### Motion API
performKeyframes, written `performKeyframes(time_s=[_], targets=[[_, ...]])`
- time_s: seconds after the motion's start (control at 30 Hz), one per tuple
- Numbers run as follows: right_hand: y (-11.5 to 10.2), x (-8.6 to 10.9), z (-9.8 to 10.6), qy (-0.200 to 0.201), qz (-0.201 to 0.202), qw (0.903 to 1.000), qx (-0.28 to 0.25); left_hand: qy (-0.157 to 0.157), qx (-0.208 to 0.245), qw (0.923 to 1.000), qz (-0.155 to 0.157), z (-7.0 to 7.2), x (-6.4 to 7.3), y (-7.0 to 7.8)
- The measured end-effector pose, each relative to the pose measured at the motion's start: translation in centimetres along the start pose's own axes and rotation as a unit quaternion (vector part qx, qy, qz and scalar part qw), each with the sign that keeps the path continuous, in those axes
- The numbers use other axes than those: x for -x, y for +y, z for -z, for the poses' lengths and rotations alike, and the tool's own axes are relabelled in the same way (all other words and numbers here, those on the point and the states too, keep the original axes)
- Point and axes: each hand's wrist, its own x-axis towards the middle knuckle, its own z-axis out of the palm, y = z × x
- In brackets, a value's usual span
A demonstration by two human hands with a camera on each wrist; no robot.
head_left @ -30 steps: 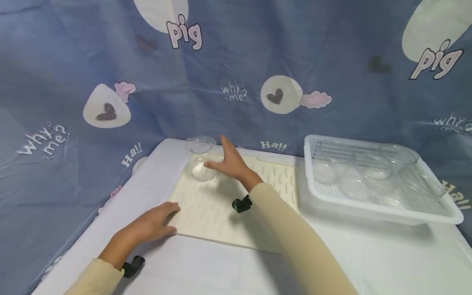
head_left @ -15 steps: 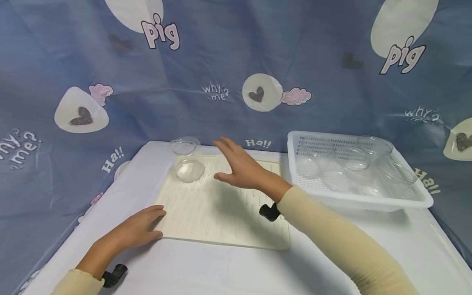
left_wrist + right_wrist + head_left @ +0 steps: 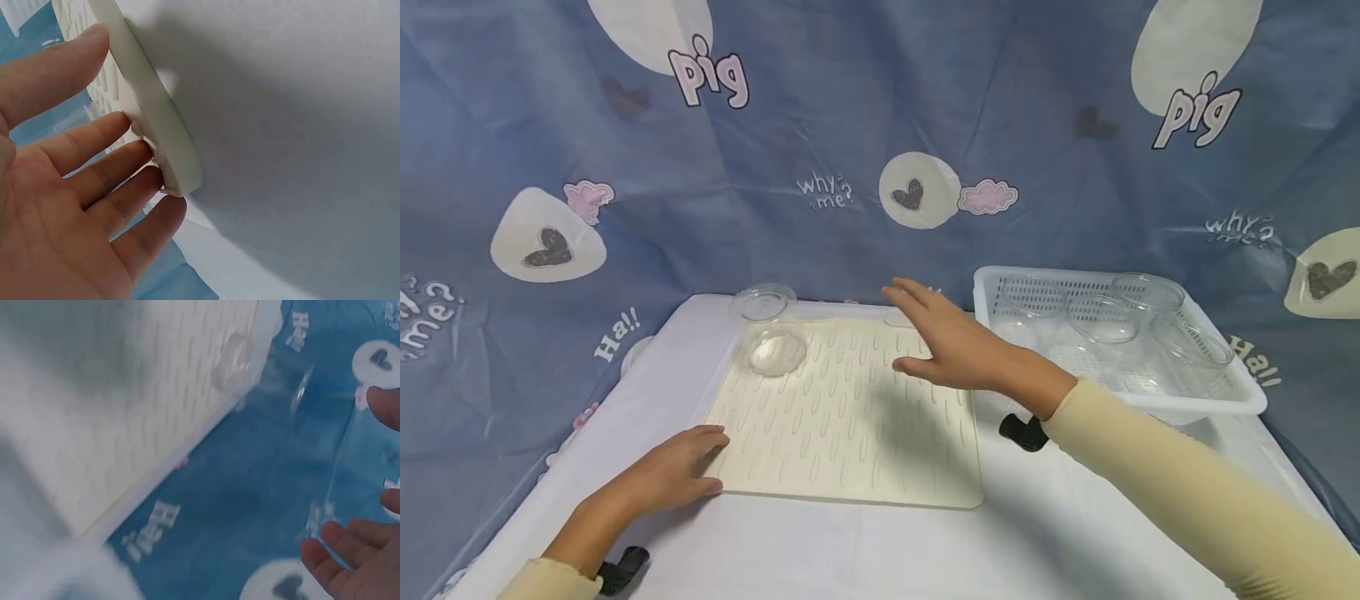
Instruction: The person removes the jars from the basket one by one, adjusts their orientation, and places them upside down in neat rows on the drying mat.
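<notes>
A clear cup with a wide rim (image 3: 765, 302) stands on the back left corner of a cream ridged mat (image 3: 838, 433). My right hand (image 3: 958, 346) is in the air above the mat's right side, fingers spread and holding nothing. In the right wrist view the same cup (image 3: 234, 362) shows at the mat's corner, apart from the right hand (image 3: 369, 556). My left hand (image 3: 666, 471) is at the mat's front left corner. Its fingertips (image 3: 150, 178) touch the mat's edge (image 3: 165, 131) in the left wrist view, with the fingers loosely extended.
Right of the mat stands a white perforated basket (image 3: 1195, 406) with several clear cups (image 3: 1103, 321) in it. A white cloth (image 3: 820, 546) covers the table. Behind hangs a blue printed curtain (image 3: 842, 100).
My right hand has moved away from the cup to the right, its fingers spread. The cup stays on the mat. My left hand keeps its place at the mat's corner while the view shifts.
</notes>
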Motion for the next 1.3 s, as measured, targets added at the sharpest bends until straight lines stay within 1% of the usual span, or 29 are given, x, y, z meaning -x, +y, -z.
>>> performKeyframes(time_s=[0.17,0.33,0.43,0.57,0.63,0.73,0.8,0.9,1.03,1.17,1.3], targets=[[1.6,2.1,2.1,-0.003,-0.032,0.9994,0.01,-0.005,0.007,0.9998,0.016,-0.6,0.3,0.0],[3.3,3.7,4.1,-0.005,-0.06,0.9982,0.0,-0.008,0.014,0.9995,0.027,-0.6,0.6,0.0],[4.8,4.6,4.9,0.006,-0.074,0.9973,-0.001,-0.005,0.016,0.9996,0.024,-0.6,0.6,0.0],[6.7,5.5,5.5,0.025,-0.084,0.9961,0.012,-0.002,0.017,0.9997,0.018,-0.4,0.6,-0.2],[7.6,5.8,5.7,0.026,-0.091,0.9952,0.021,-0.004,0.017,0.9997,0.014,-0.3,0.5,-0.2],[9.0,6.0,6.1,0.017,-0.104,0.994,0.028,-0.007,0.018,0.9997,0.012,-0.2,0.3,-0.2],[9.9,6.1,6.3,0.014,-0.122,0.992,0.028,-0.008,0.017,0.9997,0.013,-0.2,0.2,-0.2],[11.5,6.0,6.5,0.018,-0.14,0.9895,0.031,-0.007,0.018,0.9997,0.018,-0.2,0.1,-0.1],[13.6,5.7,6.5,0.018,-0.169,0.9847,0.035,-0.005,0.019,0.9997,0.016,-0.2,0.1,-0.1],[15.1,5.4,6.5,0.008,-0.214,0.9767,0.016,0.001,0.018,0.9998,0.01,-0.2,0.2,-0.3],[16.3,5.4,6.0,-0.003,-0.255,0.9668,-0.022,0.008,0.02,0.9998,0.005,-0.4,0.1,-0.4]])
